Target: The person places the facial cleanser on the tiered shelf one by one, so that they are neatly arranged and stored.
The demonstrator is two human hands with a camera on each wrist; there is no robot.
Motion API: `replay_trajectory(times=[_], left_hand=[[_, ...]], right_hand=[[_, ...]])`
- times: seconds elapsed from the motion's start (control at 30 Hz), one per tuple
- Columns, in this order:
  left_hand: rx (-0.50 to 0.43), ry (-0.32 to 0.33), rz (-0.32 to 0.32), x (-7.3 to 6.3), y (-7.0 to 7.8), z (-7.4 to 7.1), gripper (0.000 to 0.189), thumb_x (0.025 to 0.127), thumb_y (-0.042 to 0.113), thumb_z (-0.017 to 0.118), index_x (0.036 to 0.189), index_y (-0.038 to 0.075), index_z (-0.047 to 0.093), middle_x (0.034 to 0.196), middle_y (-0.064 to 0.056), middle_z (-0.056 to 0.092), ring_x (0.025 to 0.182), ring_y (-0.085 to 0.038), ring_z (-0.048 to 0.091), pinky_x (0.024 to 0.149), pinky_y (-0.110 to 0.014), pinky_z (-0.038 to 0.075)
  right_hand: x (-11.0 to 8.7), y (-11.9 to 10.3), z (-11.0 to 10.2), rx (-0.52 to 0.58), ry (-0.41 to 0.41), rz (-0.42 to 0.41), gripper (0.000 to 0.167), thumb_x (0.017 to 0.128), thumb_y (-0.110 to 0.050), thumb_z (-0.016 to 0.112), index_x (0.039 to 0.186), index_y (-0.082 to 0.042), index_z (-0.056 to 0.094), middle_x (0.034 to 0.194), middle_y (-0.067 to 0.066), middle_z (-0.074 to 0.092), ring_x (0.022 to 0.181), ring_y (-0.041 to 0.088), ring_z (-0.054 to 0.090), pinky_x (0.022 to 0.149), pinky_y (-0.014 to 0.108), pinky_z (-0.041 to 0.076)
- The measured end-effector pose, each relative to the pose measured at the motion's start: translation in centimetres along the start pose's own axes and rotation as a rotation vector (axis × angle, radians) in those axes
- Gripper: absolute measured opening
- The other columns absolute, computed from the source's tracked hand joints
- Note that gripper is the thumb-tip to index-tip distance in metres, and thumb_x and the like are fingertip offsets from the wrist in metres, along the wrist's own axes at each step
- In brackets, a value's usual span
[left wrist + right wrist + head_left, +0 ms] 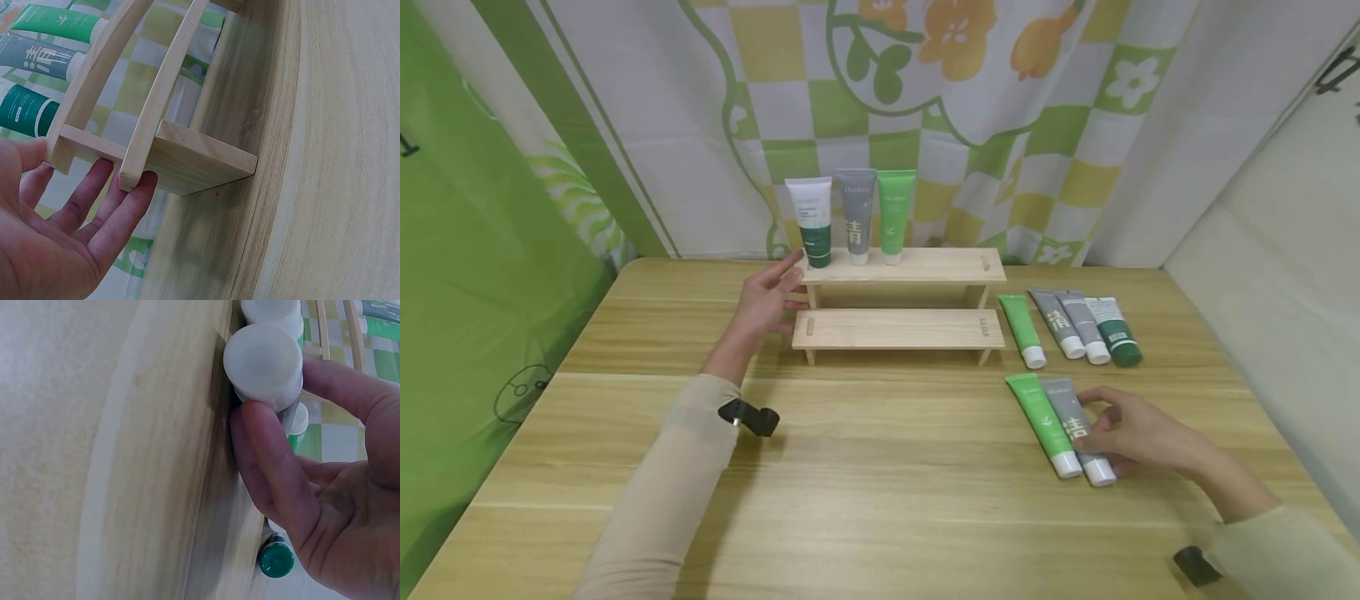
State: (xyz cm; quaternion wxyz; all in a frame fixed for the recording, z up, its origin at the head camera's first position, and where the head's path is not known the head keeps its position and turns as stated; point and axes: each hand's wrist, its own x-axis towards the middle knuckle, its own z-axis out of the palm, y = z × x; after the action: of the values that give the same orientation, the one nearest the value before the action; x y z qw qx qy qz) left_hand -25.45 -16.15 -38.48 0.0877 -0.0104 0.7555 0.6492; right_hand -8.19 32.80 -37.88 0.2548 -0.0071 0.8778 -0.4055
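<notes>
At the left end of a two-tier wooden stand, my left hand rests its spread fingers against the board ends, as the left wrist view shows closely. Three tubes stand on the upper tier, caps down: a white-and-green tube, a grey tube and a green tube. At the right, my right hand grips a lying grey tube between thumb and fingers, near its white cap. Another green tube lies right beside it.
Behind these, a green tube, two grey tubes and a white-and-green tube lie on the wooden table. A patterned curtain hangs along the table's back edge. A white wall panel stands at the right.
</notes>
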Motion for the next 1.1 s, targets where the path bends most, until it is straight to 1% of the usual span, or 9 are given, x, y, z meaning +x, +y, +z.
replay_trajectory(times=[0.33,0.57,0.67,0.77,0.9,1.0,1.1], left_hand=[[-0.007,-0.011,-0.015,0.0,0.0,0.0,0.05,0.102,0.047,0.054,0.151,0.042,0.043,0.138,-0.019,0.056,0.116,-0.04,0.062,0.086,-0.06,0.054],[0.001,-0.009,-0.011,-0.1,0.1,0.0,0.049,0.102,0.048,0.054,0.15,0.043,0.044,0.137,-0.018,0.057,0.115,-0.038,0.063,0.085,-0.06,0.054],[0.003,-0.01,-0.008,-0.1,0.1,0.0,0.05,0.102,0.048,0.054,0.151,0.042,0.044,0.137,-0.018,0.057,0.115,-0.039,0.063,0.085,-0.06,0.054],[0.004,-0.009,-0.002,0.0,0.1,0.0,0.051,0.103,0.047,0.054,0.152,0.04,0.043,0.137,-0.019,0.057,0.115,-0.039,0.062,0.084,-0.059,0.055],[0.005,-0.006,0.006,0.0,0.1,0.0,0.052,0.103,0.047,0.054,0.152,0.039,0.042,0.136,-0.019,0.057,0.114,-0.04,0.063,0.083,-0.058,0.055],[0.009,-0.004,0.009,0.1,0.0,-0.1,0.052,0.103,0.048,0.053,0.153,0.038,0.042,0.136,-0.019,0.057,0.114,-0.04,0.063,0.081,-0.058,0.056],[0.007,0.001,0.01,0.0,-0.1,-0.1,0.051,0.103,0.047,0.054,0.152,0.038,0.043,0.135,-0.019,0.058,0.114,-0.04,0.063,0.08,-0.057,0.057]], right_hand=[[-0.2,-0.1,0.3,-0.013,0.01,-0.008,0.079,0.085,-0.016,0.08,0.144,0.011,0.034,0.086,0.012,0.059,0.066,0.022,0.061,0.052,0.034,0.055],[-0.3,-0.2,0.1,-0.036,0.025,-0.001,0.079,0.085,-0.016,0.079,0.144,0.013,0.036,0.088,0.012,0.059,0.069,0.023,0.061,0.054,0.034,0.055],[-0.3,-0.4,-0.1,-0.042,0.027,-0.016,0.078,0.085,-0.015,0.079,0.143,0.014,0.036,0.089,0.012,0.058,0.069,0.022,0.061,0.054,0.034,0.056],[-0.3,-0.6,-0.5,-0.05,0.035,-0.063,0.077,0.085,-0.015,0.079,0.143,0.013,0.037,0.089,0.012,0.058,0.069,0.021,0.06,0.055,0.034,0.055],[-0.2,-1.1,-0.9,-0.073,0.057,-0.106,0.078,0.085,-0.015,0.079,0.146,0.009,0.037,0.09,0.012,0.057,0.071,0.021,0.06,0.056,0.034,0.056],[-0.2,-1.6,-1.1,-0.074,0.062,-0.097,0.081,0.087,-0.014,0.078,0.15,0.007,0.032,0.094,0.013,0.056,0.071,0.022,0.061,0.056,0.035,0.057],[-0.2,-2.4,-1.4,-0.067,0.067,-0.099,0.079,0.089,-0.014,0.077,0.149,0.007,0.03,0.097,0.015,0.054,0.071,0.023,0.061,0.057,0.038,0.059]])
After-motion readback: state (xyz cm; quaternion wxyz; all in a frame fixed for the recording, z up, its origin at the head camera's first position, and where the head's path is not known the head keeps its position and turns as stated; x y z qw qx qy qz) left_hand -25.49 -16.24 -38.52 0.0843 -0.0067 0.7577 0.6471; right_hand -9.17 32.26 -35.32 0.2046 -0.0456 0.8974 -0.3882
